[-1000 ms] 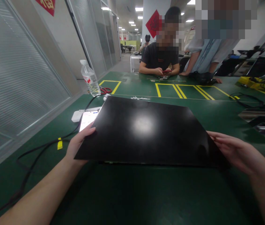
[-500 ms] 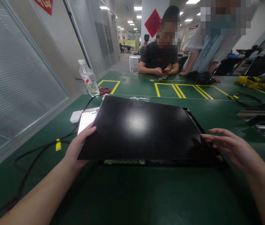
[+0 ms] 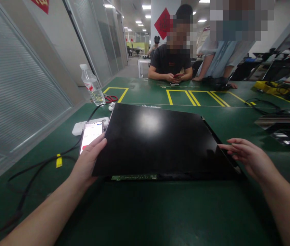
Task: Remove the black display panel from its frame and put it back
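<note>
A large glossy black panel (image 3: 157,140) lies tilted over a dark frame on the green table (image 3: 145,212). A strip of green circuit board (image 3: 134,177) shows under its near edge. My left hand (image 3: 88,160) grips the panel's near left corner, thumb on top. My right hand (image 3: 247,157) hovers at the panel's right edge with its fingers stretched out and spread, tips touching the rim of the frame (image 3: 219,140) that shows there.
A lit phone (image 3: 91,135) and a white power strip (image 3: 83,125) with black cables (image 3: 32,171) sit left of the panel. A water bottle (image 3: 91,85) and red scissors (image 3: 110,99) stand farther back. Two people are at the far edge; dark equipment (image 3: 286,128) lies right.
The panel has slid left, baring the frame's right rim and the circuit strip. My right hand let go of the right edge and opened. The view drifted slightly.
</note>
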`<action>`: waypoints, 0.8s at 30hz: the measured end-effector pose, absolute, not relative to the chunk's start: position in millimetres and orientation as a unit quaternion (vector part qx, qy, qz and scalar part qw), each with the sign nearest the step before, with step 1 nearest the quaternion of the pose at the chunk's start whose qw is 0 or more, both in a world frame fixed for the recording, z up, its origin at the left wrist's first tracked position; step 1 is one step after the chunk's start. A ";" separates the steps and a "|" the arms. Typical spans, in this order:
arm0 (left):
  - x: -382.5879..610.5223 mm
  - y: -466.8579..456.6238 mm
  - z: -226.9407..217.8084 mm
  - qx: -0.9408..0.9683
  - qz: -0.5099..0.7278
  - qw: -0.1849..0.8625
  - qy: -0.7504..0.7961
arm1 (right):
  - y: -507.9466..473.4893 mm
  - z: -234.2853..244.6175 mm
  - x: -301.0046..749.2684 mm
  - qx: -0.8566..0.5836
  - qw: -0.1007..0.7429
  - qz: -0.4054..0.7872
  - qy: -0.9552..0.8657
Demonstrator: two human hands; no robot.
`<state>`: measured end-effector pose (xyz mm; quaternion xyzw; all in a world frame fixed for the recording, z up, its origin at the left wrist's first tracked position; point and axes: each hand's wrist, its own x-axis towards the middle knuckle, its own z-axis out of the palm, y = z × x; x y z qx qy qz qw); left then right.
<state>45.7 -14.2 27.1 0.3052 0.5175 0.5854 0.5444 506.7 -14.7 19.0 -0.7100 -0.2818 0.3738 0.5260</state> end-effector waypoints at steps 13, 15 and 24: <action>56.8 -10.5 20.0 0.285 0.541 0.563 0.556 | -9.1 -1.1 526.0 -0.732 0.511 0.335 -0.301; 57.8 -9.5 19.4 0.286 0.539 0.561 0.560 | -9.2 -3.5 528.1 -0.733 0.509 0.331 -0.307; 58.8 -3.2 17.7 0.308 0.512 0.575 0.559 | -10.5 -3.7 526.5 -0.744 0.497 0.291 -0.338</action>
